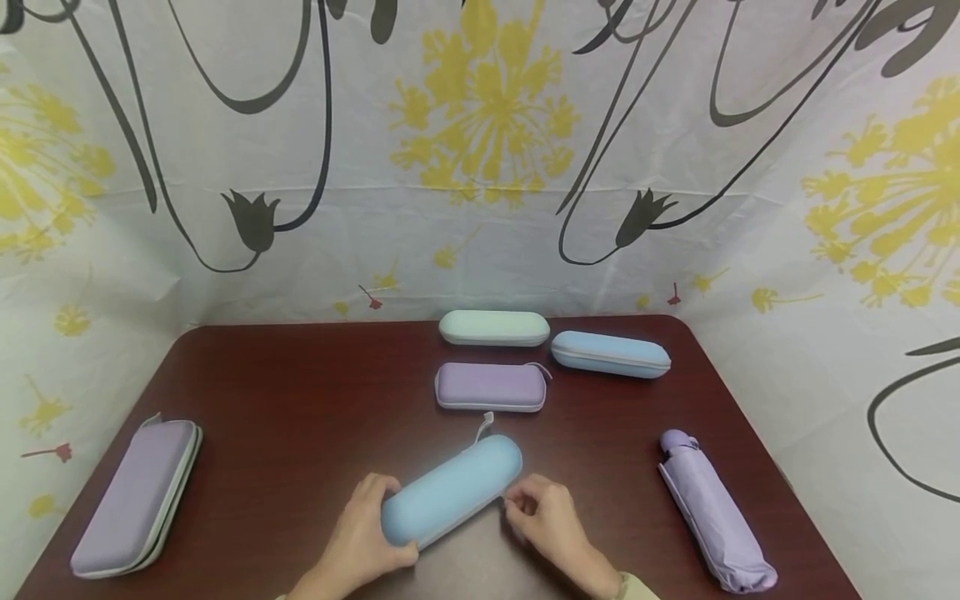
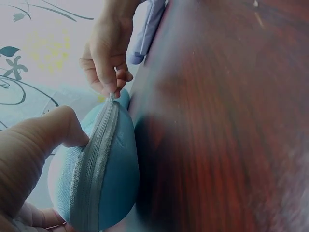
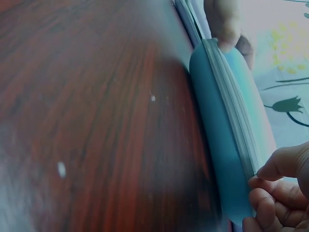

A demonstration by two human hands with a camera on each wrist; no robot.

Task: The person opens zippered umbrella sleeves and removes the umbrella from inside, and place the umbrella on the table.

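Zipper along the seam of a blue case appears to be the step in hand. This case is toward the near edge of the bench, about midway between its sides, tilted so that its right end points to the far right corner. The left hand grips the left end, thumb beside the seam; the right hand pinches the small zipper pull by the right end. The seam looks closed where it shows; which way the pull is being drawn, I cannot tell. The next move seems to call for a firm left hold and a level pull along the track. A pale loop sticks up behind the case.

Along the left edge lies a wide purple case; along the right edge, a folded purple umbrella. Farther off, a small purple case sits past the middle, a second blue case near the far right corner, and a green case by the far edge. No brand, label or writing can be read.
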